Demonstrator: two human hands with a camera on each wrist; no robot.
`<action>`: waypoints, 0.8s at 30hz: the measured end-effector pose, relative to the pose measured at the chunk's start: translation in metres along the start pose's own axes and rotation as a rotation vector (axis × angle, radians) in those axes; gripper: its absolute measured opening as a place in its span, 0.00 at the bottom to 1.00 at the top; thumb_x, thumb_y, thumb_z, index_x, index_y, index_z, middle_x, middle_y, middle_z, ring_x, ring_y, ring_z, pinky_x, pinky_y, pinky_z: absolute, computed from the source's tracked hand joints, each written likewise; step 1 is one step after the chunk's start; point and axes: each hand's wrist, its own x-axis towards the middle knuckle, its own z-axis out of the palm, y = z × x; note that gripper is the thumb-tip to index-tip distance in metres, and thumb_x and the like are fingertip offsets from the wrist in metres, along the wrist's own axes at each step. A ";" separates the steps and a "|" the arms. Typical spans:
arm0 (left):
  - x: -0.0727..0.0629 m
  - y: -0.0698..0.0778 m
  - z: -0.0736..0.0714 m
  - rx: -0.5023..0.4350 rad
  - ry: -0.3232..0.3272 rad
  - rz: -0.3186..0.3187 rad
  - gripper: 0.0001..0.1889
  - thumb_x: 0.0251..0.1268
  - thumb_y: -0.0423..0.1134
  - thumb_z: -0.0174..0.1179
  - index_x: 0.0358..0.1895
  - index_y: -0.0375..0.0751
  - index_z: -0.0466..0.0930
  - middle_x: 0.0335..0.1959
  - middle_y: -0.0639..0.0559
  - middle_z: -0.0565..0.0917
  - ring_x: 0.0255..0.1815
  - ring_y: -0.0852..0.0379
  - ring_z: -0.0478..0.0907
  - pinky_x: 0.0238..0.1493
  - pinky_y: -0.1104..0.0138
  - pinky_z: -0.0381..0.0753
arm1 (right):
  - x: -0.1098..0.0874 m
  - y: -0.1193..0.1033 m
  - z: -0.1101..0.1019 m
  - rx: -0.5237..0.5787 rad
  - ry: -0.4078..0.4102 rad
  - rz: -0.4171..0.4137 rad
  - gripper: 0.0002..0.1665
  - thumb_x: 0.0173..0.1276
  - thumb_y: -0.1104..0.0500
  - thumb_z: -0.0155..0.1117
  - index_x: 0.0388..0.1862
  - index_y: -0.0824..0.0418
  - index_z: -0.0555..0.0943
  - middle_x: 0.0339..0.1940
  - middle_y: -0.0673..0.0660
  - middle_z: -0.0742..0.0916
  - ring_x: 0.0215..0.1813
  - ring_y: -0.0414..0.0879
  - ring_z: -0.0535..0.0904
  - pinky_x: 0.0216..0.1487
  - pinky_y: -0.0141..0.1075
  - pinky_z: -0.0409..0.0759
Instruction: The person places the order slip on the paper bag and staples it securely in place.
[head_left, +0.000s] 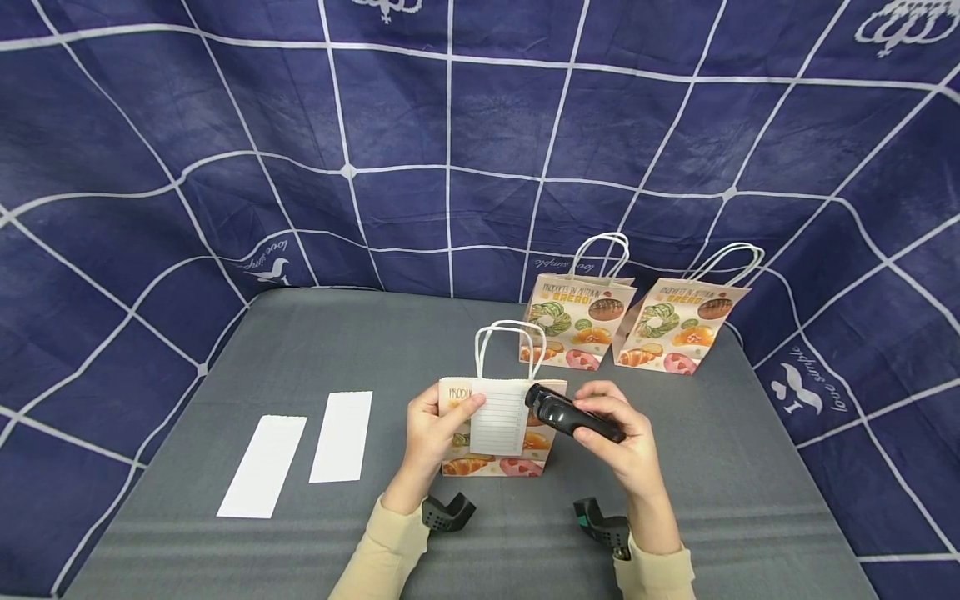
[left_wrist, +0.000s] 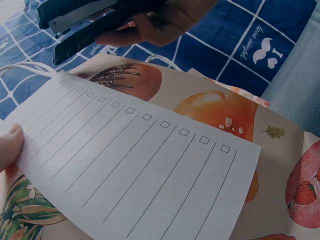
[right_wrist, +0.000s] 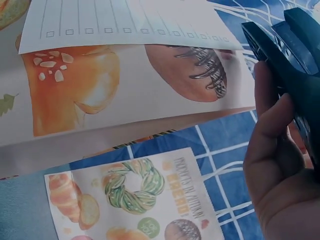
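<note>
My left hand point(head_left: 432, 429) pinches the upper left of a paper gift bag point(head_left: 457, 467) printed with breads. Its thumb presses a lined checklist slip point(head_left: 498, 421) flat on the bag's front, level with the top edge. A black stapler point(head_left: 573, 414) is held in my right hand point(head_left: 626, 433), its nose right at the bag's top right edge. In the left wrist view the stapler point(left_wrist: 82, 27) shows its jaws apart, above the slip point(left_wrist: 145, 160). The right wrist view has the stapler point(right_wrist: 295, 55) beside the slip's corner.
Two more bread-print bags, one point(head_left: 577, 321) and another point(head_left: 678, 325), stand at the back right with white twisted handles. Two white paper slips, one point(head_left: 262, 467) and another point(head_left: 341, 437), lie on the left of the grey table point(head_left: 405, 329). Blue checked cloth point(head_left: 397, 208) hangs behind.
</note>
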 end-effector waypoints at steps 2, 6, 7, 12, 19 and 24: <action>0.000 0.002 0.000 0.003 0.000 -0.012 0.09 0.51 0.24 0.68 0.35 0.24 0.80 0.22 0.54 0.84 0.20 0.58 0.81 0.19 0.67 0.80 | 0.000 0.001 0.001 -0.015 -0.005 0.002 0.16 0.59 0.71 0.65 0.48 0.67 0.80 0.48 0.62 0.76 0.49 0.49 0.72 0.43 0.32 0.76; -0.002 0.013 0.003 0.008 -0.011 -0.005 0.09 0.51 0.23 0.66 0.35 0.21 0.79 0.22 0.55 0.84 0.21 0.57 0.81 0.20 0.66 0.80 | 0.001 0.002 0.001 0.035 -0.024 0.005 0.16 0.61 0.74 0.61 0.49 0.70 0.78 0.48 0.61 0.74 0.47 0.48 0.75 0.38 0.36 0.81; -0.003 0.016 0.004 0.013 -0.015 0.000 0.09 0.51 0.23 0.66 0.35 0.21 0.78 0.22 0.56 0.84 0.21 0.57 0.81 0.20 0.66 0.80 | 0.001 0.002 0.001 0.059 -0.029 0.005 0.16 0.61 0.75 0.60 0.49 0.72 0.77 0.48 0.61 0.73 0.47 0.48 0.76 0.35 0.38 0.82; -0.005 0.025 0.006 0.022 -0.016 0.005 0.08 0.52 0.23 0.66 0.34 0.21 0.78 0.22 0.57 0.84 0.21 0.57 0.81 0.20 0.65 0.80 | 0.001 0.001 0.001 0.151 -0.028 0.033 0.17 0.60 0.78 0.58 0.48 0.78 0.69 0.49 0.62 0.71 0.36 0.46 0.80 0.25 0.36 0.81; -0.005 0.025 0.006 0.018 -0.019 -0.006 0.09 0.52 0.24 0.66 0.35 0.21 0.78 0.23 0.58 0.84 0.22 0.56 0.82 0.21 0.65 0.81 | -0.001 0.000 0.001 0.161 -0.034 0.079 0.19 0.55 0.81 0.54 0.45 0.80 0.61 0.50 0.60 0.70 0.40 0.43 0.77 0.33 0.32 0.81; -0.004 0.025 0.006 0.012 -0.021 -0.008 0.09 0.52 0.24 0.66 0.36 0.21 0.78 0.23 0.57 0.84 0.22 0.56 0.81 0.21 0.65 0.81 | -0.002 -0.002 0.000 0.149 -0.034 0.100 0.22 0.52 0.81 0.53 0.46 0.79 0.59 0.51 0.59 0.70 0.52 0.45 0.74 0.41 0.33 0.80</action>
